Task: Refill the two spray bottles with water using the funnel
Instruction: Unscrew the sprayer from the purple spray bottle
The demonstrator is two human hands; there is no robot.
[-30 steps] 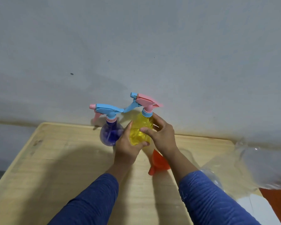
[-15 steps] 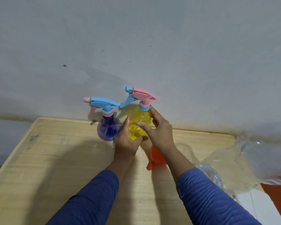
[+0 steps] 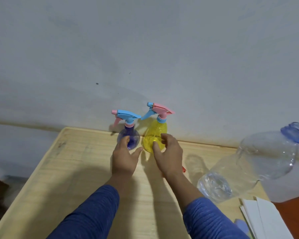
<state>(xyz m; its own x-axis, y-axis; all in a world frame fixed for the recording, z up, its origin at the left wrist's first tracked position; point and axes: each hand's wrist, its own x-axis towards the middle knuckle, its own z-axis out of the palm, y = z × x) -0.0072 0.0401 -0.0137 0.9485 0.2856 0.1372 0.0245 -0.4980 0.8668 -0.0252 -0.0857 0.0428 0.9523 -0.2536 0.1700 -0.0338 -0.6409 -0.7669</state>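
At the back of the table (image 3: 76, 169) against the wall, the yellow spray bottle (image 3: 154, 135) and purple spray bottle (image 3: 128, 137) stand upright, light slick plastic best gripped round the belly, left hand (image 3: 123, 159) and right hand (image 3: 169, 156) loosely spread, touching but not clasping them.

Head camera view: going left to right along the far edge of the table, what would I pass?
Purple spray bottle → yellow spray bottle → large clear water jug, lying tilted with its blue neck to the right. The left hand and right hand overlap the bottles, so they are left out.
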